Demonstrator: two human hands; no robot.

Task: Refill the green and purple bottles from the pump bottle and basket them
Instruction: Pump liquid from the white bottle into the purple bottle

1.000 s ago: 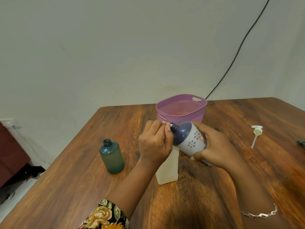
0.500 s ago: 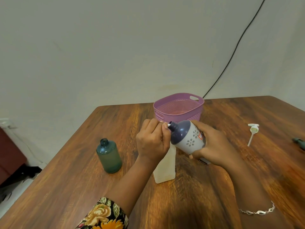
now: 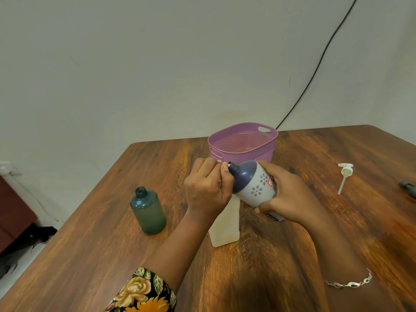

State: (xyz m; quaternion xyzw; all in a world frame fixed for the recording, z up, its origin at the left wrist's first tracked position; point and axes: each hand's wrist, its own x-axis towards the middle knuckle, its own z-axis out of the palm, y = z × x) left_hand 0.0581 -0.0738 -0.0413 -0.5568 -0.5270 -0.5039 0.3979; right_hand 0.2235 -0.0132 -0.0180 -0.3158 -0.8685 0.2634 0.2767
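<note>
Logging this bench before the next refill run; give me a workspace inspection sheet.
Surface: brown wooden table, glossy grain.
Job's things: purple-and-white flowered bottle tilted in both hands; green plastic bottle upright, uncapped; pale translucent pump bottle upright, pump removed; purple perforated plastic basket, no bottle inside.
Clutter: white pump head lying on table; dark object at right edge, unidentifiable.
Hands: left hand pinches the flowered bottle's neck; right hand grips its body.
Cables: black cable down the wall behind basket.
Surroundings: pale wall; dark red furniture at left.

Wooden table (image 3: pixel 90 255); black cable (image 3: pixel 316 64) down wall (image 3: pixel 157 64); dark red furniture (image 3: pixel 13 210) left.
</note>
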